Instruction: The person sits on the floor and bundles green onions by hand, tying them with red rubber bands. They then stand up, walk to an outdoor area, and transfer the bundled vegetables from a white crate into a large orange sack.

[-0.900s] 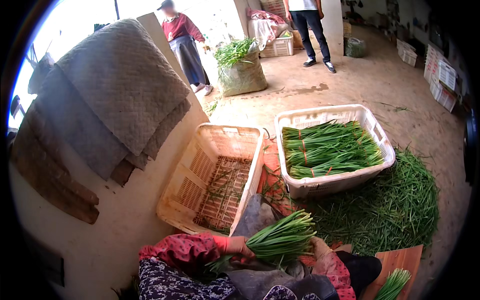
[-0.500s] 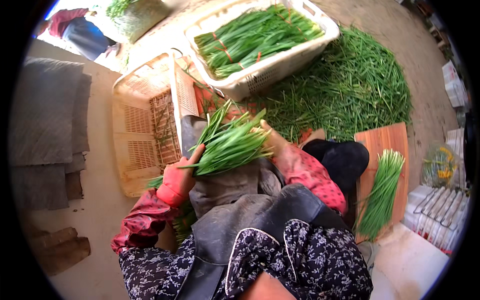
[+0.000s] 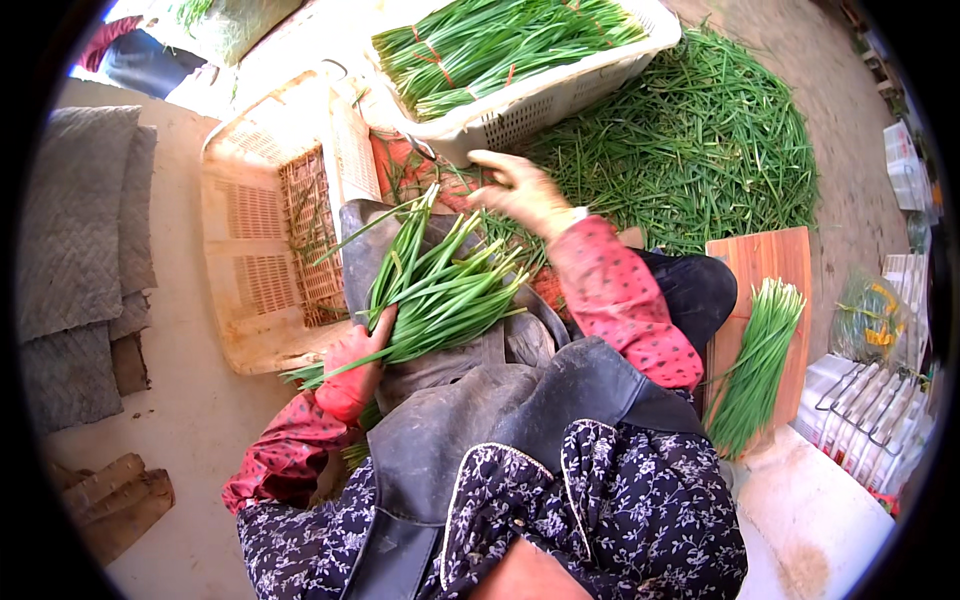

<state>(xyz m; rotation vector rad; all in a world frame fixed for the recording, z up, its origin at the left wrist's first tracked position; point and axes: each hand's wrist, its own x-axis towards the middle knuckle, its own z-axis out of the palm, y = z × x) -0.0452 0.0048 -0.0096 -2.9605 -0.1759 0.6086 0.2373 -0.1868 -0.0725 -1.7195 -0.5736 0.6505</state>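
Observation:
My left hand is closed around a loose bunch of garlic chives, which lies across the dark apron on my lap. The pale stem ends of the bunch fan out to the upper right, and some leaf tips stick out below the hand. My right hand is raised beyond the bunch, apart from it, with its fingers spread and nothing visible in them. It hovers between the chives on my lap and the near corner of a white crate. That crate is full of chives tied with red bands.
A cream plastic crate lies tilted at the left, with green scraps inside. A heap of loose chives covers the floor at the right. Another bunch rests on a wooden board. Another person is at the far left.
My right hand has come off the stem ends of the chives and moved up and away, its fingers spreading. My left hand still grips the bunch. The whole view has shifted slightly.

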